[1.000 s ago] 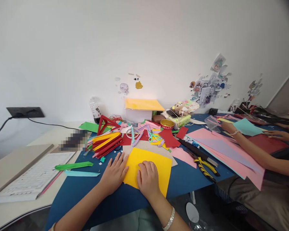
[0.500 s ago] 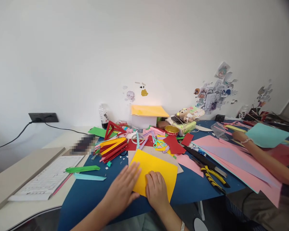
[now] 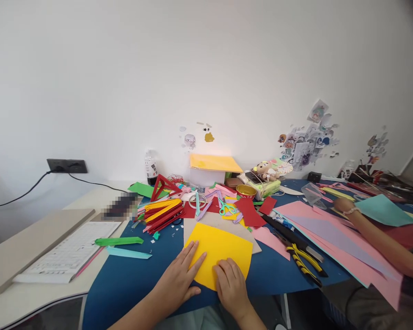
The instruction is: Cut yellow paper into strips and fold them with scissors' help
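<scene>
A yellow sheet of paper (image 3: 223, 240) lies in front of me, over a grey-brown board (image 3: 189, 227) on the blue table. My left hand (image 3: 179, 277) rests flat on the sheet's left side, fingers stretched out and slightly apart. At the sheet's lower right edge, my right hand (image 3: 232, 286) has its fingers bent and close together on the paper; its thumb is hidden. Just beyond the sheet are teal-handled scissors (image 3: 227, 208), red paper pieces (image 3: 250, 211), a roll of tape (image 3: 197, 200) and a bundle of red and yellow folded strips (image 3: 163, 215).
Yellow-black pliers (image 3: 303, 263) and a dark-handled knife (image 3: 285, 233) lie to the right, beside large pink sheets (image 3: 330, 229). Another person's arm (image 3: 382, 236) reaches in there, near a teal sheet (image 3: 385, 208). Green strips (image 3: 119, 241) and a printed booklet (image 3: 69, 250) are on the left.
My left hand's fingers have spread a little on the yellow paper. My right hand has shifted slightly right and nearer me along its edge. The other person's teal sheet has dropped lower.
</scene>
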